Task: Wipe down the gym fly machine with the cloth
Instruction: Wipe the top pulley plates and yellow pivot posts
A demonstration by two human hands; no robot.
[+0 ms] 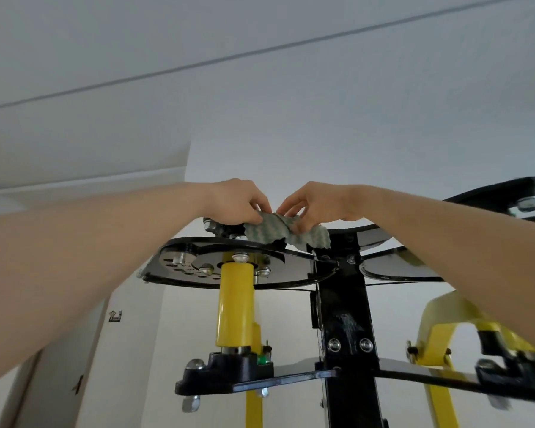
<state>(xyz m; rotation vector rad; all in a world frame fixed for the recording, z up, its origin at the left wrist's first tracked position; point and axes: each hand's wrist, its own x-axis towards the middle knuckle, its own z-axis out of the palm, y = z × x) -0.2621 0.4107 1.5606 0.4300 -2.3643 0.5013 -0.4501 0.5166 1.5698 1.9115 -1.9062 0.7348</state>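
Overhead, left hand [233, 201]: centre of the frame, fingers curled down over the left end of the cloth and gripping it; the fingertips are buried in the fabric.
perforated cam plate [179, 267]: black steel disc just below that hand, centre left. It is rigid and glossy with a thin edge, and I judge that the rim and bolt heads could snag fabric.
yellow pivot tube [235, 304]: upright under the plate, lower centre. The paint is smooth and likely easy to wipe.
cloth [286, 232]: green-and-white woven rag, bunched and twisted between the two hands, on the upper side of the perforated cam plate near where it meets the post. It looks light and limp, with no shape of its own. It is probably best held as a gathered wad under the palm rather than by a corner, so that pressure reaches the metal. A loose flap hangs off its right end.
right hand [318, 202]: just right of centre, thumb and fingertips pinching the cloth's right end. The two hands are close together, almost touching.
black post [343, 304]: vertical column, lower centre right, with a pale smeared patch on its face.
second cam plate [396, 268]: right of the post, partly behind the right forearm.
yellow arm [442, 313]: lower right, blurred.
upper black plate [507, 188]: cut off at the right edge.
hidden: the plate tops are seen from beneath, so neither dirt nor true cloth contact can be judged. The seat, handles and weight stack lie outside the frame.
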